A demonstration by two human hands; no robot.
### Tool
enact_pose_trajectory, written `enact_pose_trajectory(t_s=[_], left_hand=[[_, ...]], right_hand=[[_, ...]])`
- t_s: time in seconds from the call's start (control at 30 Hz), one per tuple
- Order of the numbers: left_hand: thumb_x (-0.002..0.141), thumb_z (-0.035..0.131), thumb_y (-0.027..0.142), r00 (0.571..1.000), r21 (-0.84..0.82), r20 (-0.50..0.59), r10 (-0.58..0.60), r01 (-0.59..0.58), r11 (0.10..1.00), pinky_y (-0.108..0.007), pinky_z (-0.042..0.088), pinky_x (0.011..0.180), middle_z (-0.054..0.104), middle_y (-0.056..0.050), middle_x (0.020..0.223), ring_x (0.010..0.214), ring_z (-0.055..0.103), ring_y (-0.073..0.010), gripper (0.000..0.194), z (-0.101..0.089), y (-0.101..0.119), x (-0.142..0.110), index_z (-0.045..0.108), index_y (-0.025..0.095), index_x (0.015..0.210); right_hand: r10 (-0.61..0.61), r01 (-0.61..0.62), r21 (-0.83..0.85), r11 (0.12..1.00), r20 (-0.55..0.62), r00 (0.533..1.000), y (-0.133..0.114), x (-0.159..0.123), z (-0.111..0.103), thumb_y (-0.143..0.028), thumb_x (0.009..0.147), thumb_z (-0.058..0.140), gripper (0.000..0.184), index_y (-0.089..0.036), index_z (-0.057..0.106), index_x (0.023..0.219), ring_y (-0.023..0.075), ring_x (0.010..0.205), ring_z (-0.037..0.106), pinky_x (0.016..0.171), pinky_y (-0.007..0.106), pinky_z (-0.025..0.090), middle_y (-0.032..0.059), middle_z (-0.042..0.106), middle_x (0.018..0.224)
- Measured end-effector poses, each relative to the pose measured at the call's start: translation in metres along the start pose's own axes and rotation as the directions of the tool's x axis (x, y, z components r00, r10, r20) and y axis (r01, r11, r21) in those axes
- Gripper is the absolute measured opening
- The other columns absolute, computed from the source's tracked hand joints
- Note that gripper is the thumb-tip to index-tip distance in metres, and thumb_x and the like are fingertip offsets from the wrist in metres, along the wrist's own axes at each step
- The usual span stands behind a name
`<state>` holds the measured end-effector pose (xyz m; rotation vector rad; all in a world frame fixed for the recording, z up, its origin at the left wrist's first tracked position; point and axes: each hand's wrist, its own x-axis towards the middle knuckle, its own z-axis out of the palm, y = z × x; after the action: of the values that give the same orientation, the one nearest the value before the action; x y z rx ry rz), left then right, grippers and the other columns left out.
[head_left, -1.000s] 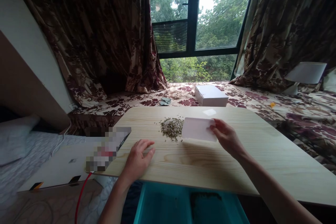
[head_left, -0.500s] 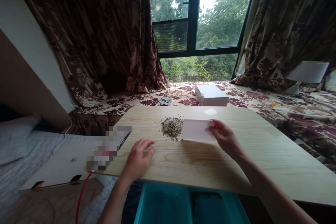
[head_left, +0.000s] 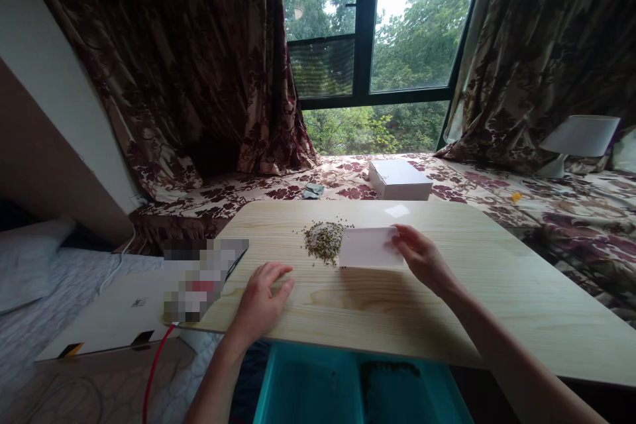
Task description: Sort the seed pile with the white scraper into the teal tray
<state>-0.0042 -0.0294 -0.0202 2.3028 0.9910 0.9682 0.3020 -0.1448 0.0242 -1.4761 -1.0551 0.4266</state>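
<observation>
My right hand (head_left: pixel 421 257) is closed on the right end of a white rectangular card-like piece (head_left: pixel 368 248), thumb and fingers pinching it. The piece is held tilted above the table, its left edge against a heap of small green-and-white grains (head_left: pixel 322 242). Loose grains lie scattered around the heap. My left hand (head_left: pixel 264 297) rests on the table (head_left: pixel 437 331) near its front left, fingers apart and holding nothing, below and left of the heap.
Below the table's front edge is a teal two-section bin (head_left: pixel 308 387), dark residue in its right section. A pixelated object (head_left: pixel 206 281) lies at the table's left edge, near a red cable (head_left: pixel 153 371). Behind stand a white box (head_left: pixel 401 180) and a lamp (head_left: pixel 580 136).
The white piece and my right hand have shifted slightly left, further over the heap's right side. My left hand has stayed in place.
</observation>
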Motion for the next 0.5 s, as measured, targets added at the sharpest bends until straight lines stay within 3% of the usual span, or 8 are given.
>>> enact_pose_trajectory(t_s=[0.5], left_hand=[[0.084,0.054,0.035,1.0,0.011,-0.009,0.011,-0.011,1.0,-0.041,0.046,0.097,0.067,-0.007,0.104,0.106,0.058,-0.0229,0.025,0.0,0.001,0.0,0.068,0.022,0.1]], right_hand=[[0.035,-0.031,-0.033,0.999,0.134,0.99,-0.01,0.005,0.009,-0.041,0.074,0.058,0.031,-0.019,0.062,0.095,0.0222,0.08,0.069,0.075,0.036,0.054,0.0079,0.073,0.088]])
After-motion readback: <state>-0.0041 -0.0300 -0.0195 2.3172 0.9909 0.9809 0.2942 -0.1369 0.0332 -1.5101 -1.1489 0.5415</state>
